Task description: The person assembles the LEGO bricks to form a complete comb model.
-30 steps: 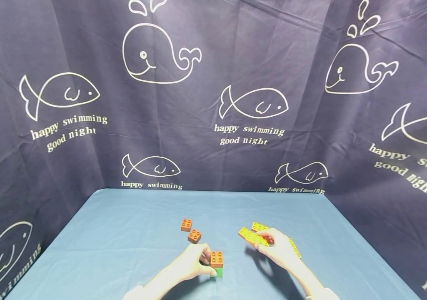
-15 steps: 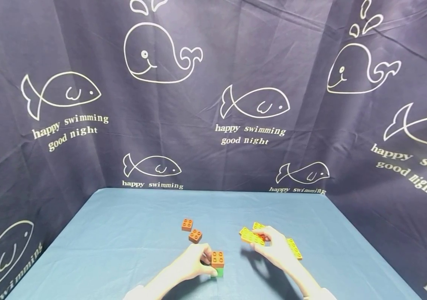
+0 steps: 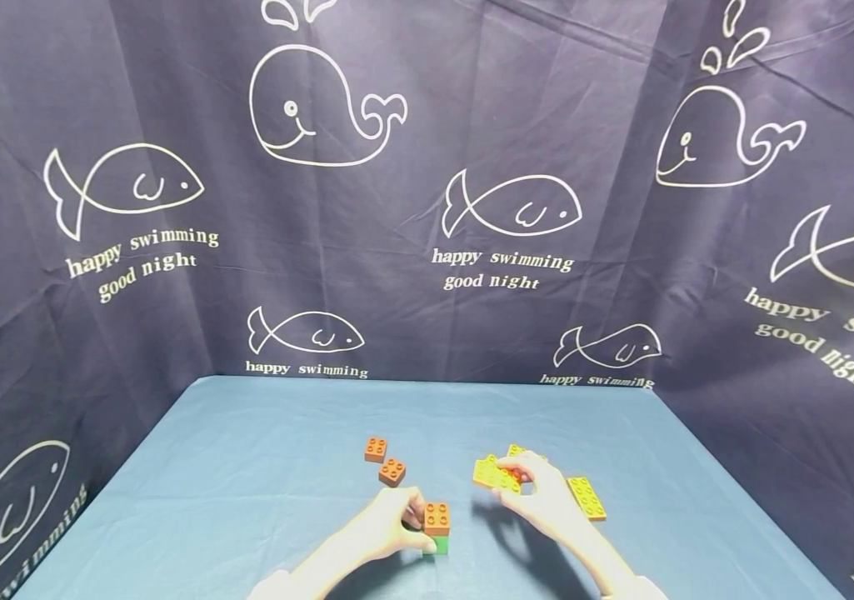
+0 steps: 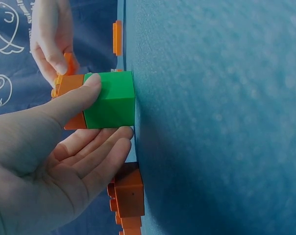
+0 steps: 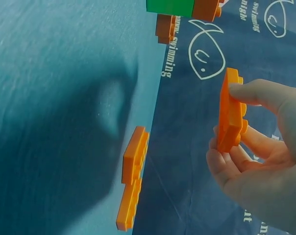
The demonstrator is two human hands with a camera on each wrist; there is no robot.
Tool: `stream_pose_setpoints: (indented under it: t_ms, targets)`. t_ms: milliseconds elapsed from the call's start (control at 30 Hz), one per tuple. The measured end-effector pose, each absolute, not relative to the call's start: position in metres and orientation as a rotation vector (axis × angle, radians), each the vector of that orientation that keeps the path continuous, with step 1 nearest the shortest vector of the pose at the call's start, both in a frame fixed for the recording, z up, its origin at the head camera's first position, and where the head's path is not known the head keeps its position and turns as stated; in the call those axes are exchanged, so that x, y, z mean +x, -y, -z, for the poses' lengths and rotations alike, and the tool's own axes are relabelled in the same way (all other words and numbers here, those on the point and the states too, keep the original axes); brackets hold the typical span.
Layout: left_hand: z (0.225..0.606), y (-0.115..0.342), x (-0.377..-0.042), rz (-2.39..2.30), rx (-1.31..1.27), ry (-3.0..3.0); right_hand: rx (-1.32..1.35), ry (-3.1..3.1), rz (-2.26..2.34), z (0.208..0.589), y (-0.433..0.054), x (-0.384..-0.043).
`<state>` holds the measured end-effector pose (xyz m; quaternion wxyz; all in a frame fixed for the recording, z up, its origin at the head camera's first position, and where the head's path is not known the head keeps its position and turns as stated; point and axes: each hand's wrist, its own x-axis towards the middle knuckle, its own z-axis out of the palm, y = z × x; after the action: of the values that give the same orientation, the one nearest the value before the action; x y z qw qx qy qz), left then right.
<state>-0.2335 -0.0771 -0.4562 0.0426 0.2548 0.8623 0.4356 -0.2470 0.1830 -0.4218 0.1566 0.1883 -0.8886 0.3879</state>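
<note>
My left hand [image 3: 385, 525] grips a small stack from its left side: an orange brick [image 3: 437, 518] with four-stud top sits on a green brick [image 3: 438, 545]. In the left wrist view the thumb lies along the stack, its tip on the green brick [image 4: 110, 100], which stands at the blue tabletop. To the right, my right hand [image 3: 542, 492] pinches a flat yellow-orange building brick [image 3: 491, 473] between thumb and fingers. The right wrist view shows that flat brick [image 5: 229, 115] held above the table, its studs toward the palm.
Two dark orange bricks [image 3: 392, 472] lie beyond my left hand. One flat yellow brick [image 3: 586, 498] rests right of my right hand, and another [image 3: 516, 451] lies behind it, partly hidden. The blue table [image 3: 284, 433] meets a dark printed curtain [image 3: 412, 333] at the back.
My right hand has moved slightly left with the flat yellow brick and turned it, uncovering more of the yellow brick on the right. The left hand and its stack stay put.
</note>
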Motion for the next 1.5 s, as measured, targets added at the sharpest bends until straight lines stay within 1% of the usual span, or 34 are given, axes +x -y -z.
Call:
stream_pose_setpoints:
  t_ms: [167,767,1167,1500]
  targets:
    - [0.456,0.077,-0.234,-1.34,0.778,-2.638,0.544,2.556,-1.105,0.42,-0.18,-0.246]
    - [0.457,0.078,-0.234,-1.345,0.782,-2.628,0.686,2.512,-1.108,0.415,-0.17,-0.241]
    - [0.458,0.078,-0.236,-1.345,0.794,-2.622,0.706,2.563,-1.107,0.413,-0.165,-0.24]
    - [0.457,0.077,-0.235,-1.34,0.799,-2.644,0.814,2.532,-1.198,0.413,-0.16,-0.237]
